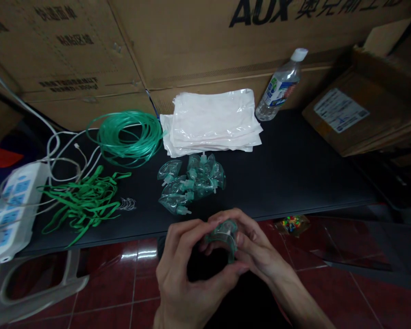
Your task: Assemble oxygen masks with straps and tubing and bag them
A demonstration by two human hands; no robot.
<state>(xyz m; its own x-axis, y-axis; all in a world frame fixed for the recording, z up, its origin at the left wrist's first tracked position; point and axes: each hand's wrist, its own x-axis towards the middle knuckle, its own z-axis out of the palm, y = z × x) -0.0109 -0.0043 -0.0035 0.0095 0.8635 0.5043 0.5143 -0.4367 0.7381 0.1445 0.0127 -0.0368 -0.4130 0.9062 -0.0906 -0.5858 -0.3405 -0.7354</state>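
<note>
Both hands meet just in front of the black table (pixel 294 173) and hold one clear green plastic mask (pixel 222 232) between them. My left hand (pixel 185 269) curls round its left side with thumb and fingers closed. My right hand (pixel 256 249) grips its right side, fingers wrapped over the top. A pile of the same green masks (pixel 192 183) lies on the table just beyond the hands. Behind it sits a stack of clear plastic bags (pixel 212 121). A coil of green tubing (pixel 128 137) and a heap of green straps (pixel 85 201) lie to the left.
A water bottle (pixel 281 87) stands at the back right against large cardboard boxes (pixel 192 41). A white power strip (pixel 10 205) with white cables sits at the left edge. Another cardboard box (pixel 359 114) rests at the right. Red floor tiles (pixel 123 283) show below.
</note>
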